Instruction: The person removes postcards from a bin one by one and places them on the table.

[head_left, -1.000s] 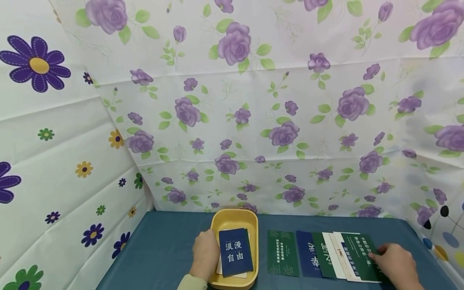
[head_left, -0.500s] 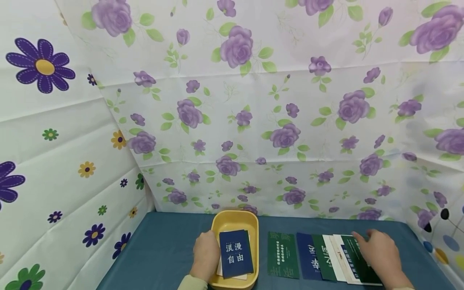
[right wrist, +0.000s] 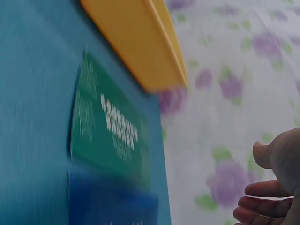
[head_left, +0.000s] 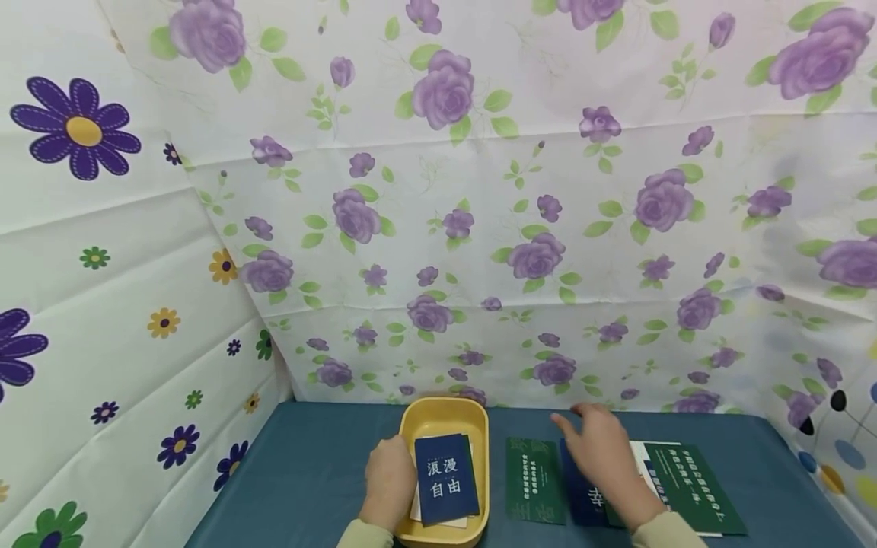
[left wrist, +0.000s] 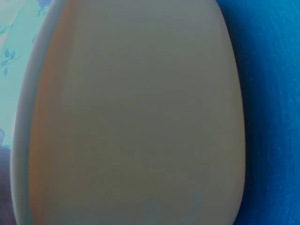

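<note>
My left hand [head_left: 390, 479] grips the left rim of a yellow plastic basin [head_left: 443, 411]. A blue card with white characters [head_left: 447, 479] lies in it on other cards. The basin's wall [left wrist: 150, 112] fills the left wrist view. My right hand [head_left: 603, 457], holding nothing, is over the row of cards, thumb and fingers apart. It partly covers a blue card [head_left: 582, 506]. A single green card [head_left: 536, 481] lies between the basin and that blue card. In the right wrist view, the loosely bent fingers [right wrist: 267, 188] show beside the green card [right wrist: 108, 122].
Further right, a green card [head_left: 695, 487] overlaps white and blue ones. All lie on a blue-green tablecloth [head_left: 308, 472]. A flowered sheet [head_left: 479, 228] rises behind the table, and another patterned sheet [head_left: 137, 342] stands at the left.
My right hand has moved left from the right end of the row to above the blue card, uncovering the rightmost green card. My left hand and the basin stay put.
</note>
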Demonstrator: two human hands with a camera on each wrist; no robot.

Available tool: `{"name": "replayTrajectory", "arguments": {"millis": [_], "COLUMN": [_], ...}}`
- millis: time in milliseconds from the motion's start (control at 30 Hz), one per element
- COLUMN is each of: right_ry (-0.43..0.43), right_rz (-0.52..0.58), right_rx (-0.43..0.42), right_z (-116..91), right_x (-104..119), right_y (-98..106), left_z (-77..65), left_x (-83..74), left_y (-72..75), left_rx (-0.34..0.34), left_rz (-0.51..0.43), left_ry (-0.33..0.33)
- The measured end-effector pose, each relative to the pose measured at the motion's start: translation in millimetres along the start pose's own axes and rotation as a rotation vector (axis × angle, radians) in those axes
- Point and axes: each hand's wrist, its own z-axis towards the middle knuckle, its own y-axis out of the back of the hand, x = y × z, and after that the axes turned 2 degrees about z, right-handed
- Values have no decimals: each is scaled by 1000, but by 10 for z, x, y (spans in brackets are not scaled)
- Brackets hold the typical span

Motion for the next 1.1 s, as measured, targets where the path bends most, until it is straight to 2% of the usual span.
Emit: {"name": "replayTrajectory", "arguments": {"millis": [200, 567, 800, 1100], "right_ry": [36, 194, 252, 205], "right_rz": [55, 122, 86, -32], "right_rx": [50, 203, 270, 289], "right_z": [-64, -212, -271, -344], "right_x": [440, 1034, 1219, 1340], "right_y": [-274, -631, -829, -1003], "left_z": [-10, -20, -11, 3], "left_x": [-3, -7, -18, -20], "left_y": [-32, -9, 0, 7], "left_rx": [21, -23, 11, 21], "left_rz": [3, 13, 19, 18], "left_ry": [12, -9, 3, 3]}}
